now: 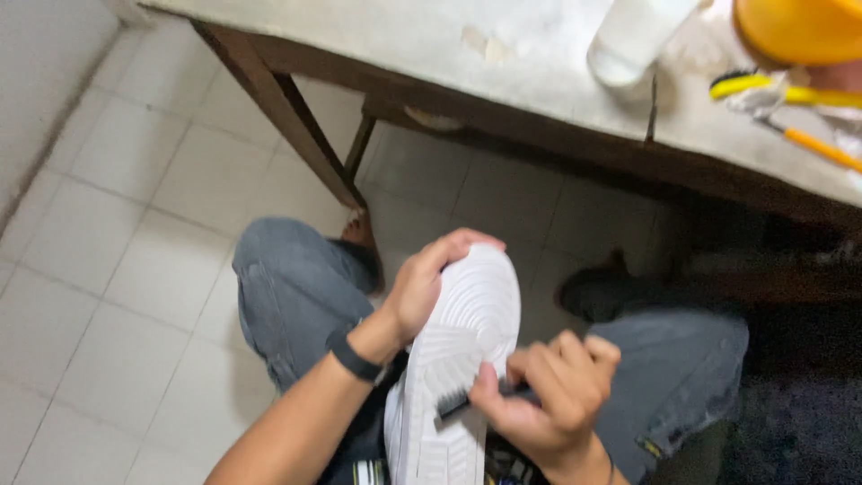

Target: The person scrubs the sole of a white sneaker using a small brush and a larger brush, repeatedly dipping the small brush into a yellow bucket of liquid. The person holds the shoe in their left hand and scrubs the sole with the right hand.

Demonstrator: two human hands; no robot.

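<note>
- Left hand (422, 283) clasps white shoe (458, 359) at toe, sole up, over lap
- Right hand (552, 391) fist-closed on dark brush (462, 401), bristles touching mid-sole
- Shoe's long axis runs away from body

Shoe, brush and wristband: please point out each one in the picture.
Shoe (467, 314), head view, on the white sole.
Brush (456, 406), head view, on the dark bristle end against the sole.
Wristband (353, 357), head view, on the black band at the left wrist.

Shoe (462, 332) between both hands — table (503, 54) beyond, bearing cup (633, 36) and brushes (781, 90).
</note>
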